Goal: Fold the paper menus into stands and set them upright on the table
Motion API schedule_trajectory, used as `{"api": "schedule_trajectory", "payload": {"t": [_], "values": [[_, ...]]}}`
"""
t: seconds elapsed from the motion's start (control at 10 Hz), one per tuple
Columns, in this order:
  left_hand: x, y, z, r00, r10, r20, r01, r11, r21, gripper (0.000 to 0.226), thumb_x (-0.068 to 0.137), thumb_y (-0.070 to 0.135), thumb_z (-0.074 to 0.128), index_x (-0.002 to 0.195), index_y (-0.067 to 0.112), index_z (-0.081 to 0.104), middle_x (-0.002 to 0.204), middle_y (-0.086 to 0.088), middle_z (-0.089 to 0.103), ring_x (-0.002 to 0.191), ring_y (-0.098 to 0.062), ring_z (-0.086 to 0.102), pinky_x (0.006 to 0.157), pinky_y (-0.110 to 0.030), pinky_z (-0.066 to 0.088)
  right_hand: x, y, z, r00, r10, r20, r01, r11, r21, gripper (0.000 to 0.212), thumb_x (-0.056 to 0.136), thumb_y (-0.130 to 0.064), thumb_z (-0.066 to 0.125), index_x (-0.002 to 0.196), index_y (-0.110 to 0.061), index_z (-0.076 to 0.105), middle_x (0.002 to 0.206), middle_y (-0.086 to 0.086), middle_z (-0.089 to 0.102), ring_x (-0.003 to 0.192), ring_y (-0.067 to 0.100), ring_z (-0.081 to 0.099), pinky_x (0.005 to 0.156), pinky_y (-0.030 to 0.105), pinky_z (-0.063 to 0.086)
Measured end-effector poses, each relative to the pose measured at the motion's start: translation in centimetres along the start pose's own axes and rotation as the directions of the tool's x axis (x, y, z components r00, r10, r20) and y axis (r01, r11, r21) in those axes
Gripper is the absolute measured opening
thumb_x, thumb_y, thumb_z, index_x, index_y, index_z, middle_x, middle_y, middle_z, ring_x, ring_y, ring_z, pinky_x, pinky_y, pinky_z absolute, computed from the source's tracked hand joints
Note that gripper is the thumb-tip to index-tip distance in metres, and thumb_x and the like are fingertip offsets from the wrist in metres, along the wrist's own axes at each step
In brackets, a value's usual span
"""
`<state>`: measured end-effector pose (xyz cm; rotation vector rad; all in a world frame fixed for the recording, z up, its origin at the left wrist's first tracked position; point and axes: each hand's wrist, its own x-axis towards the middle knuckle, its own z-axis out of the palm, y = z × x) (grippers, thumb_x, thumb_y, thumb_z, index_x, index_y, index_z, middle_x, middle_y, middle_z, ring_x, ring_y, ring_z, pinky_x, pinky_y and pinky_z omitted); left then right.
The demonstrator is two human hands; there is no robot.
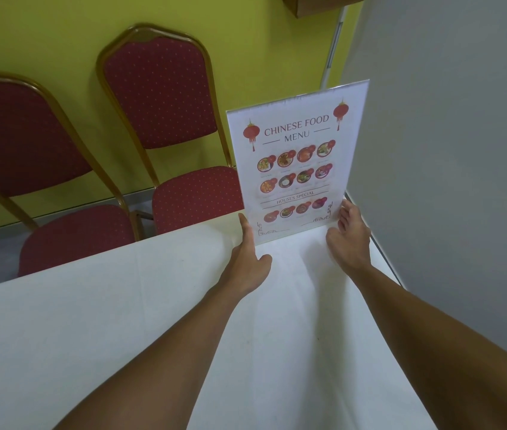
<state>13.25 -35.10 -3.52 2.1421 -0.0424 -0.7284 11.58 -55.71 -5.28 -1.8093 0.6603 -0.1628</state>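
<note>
A white menu (298, 162) printed "Chinese Food Menu", with red lanterns and dish photos, stands upright near the far right corner of the table (122, 305). My left hand (247, 259) lies on the cloth with its fingers stretched along the menu's lower left edge and its thumb spread away. My right hand (349, 235) touches the lower right edge with its fingertips, fingers loosely apart. Neither hand wraps around the sheet. Its back side is hidden.
A white cloth covers the table. Two red padded chairs with gold frames, one chair (165, 125) and another chair (29, 169), stand behind its far edge against a green wall. A grey wall (450, 150) runs close along the right side of the table.
</note>
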Motion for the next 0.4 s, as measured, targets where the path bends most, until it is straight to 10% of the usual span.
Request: {"api": "schedule_trajectory", "payload": {"t": [0.4], "values": [[-0.9,0.1,-1.1,0.999,0.031,-0.013,-0.030,0.997,0.066,0.092,0.092,0.021,0.048,0.155,0.041,-0.016,0.160,0.013,0.030,0.124,-0.024,0.056,0.098,-0.046,0.052,-2.5,-3.1,-0.6,0.989,-0.134,-0.060,0.127,0.986,-0.105,0.058,0.077,-0.008,0.054,0.132,-0.028,0.049,0.114,-0.007,0.062,0.096,0.005,0.058,0.062,0.007,0.042]]}}
